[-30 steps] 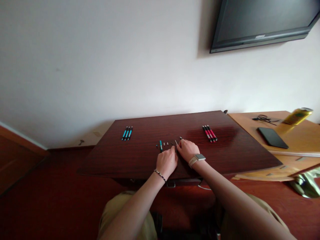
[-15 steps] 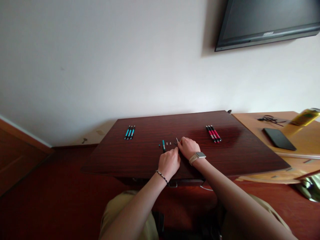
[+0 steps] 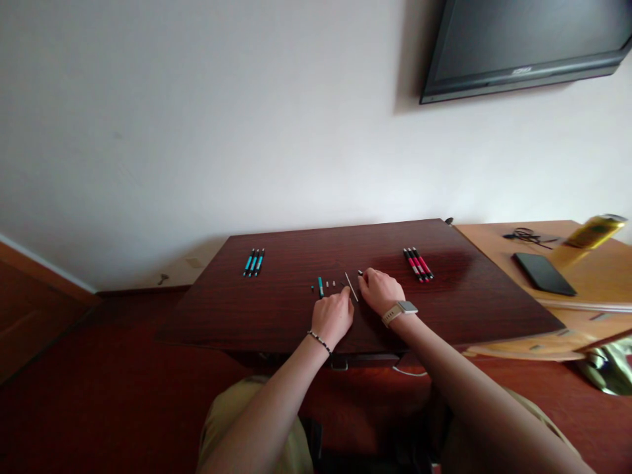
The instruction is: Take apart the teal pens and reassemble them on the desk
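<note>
On the dark table point(image 3: 291, 322), my left hand point(image 3: 332, 317) lies with fingers curled and pressed together; anything inside them is hidden. Just right of its fingertips lies a thin pale pen refill point(image 3: 351, 287). My right hand point(image 3: 381, 289) is closed around a small dark pen part with a light tip point(image 3: 360, 272), mostly covered by the fingers. In a row beyond my left hand are a blue pen barrel point(image 3: 320, 285), a tiny blue piece point(image 3: 312, 288) and two small whitish pieces, one of them a whitish tip point(image 3: 327, 284). A thin dark piece point(image 3: 342, 284) is beside the refill.
Three blue pens point(image 3: 253, 262) are lined up at the left, and several red pens point(image 3: 418, 264) at the right. A wooden side table point(image 3: 494, 253) holds a phone point(image 3: 544, 273), a cable point(image 3: 528, 235) and a yellow can point(image 3: 595, 230). A screen point(image 3: 528, 46) hangs above.
My right hand has shifted right, away from my left hand, with the dark pen part now showing at its fingers. The refill now lies exposed between the hands.
</note>
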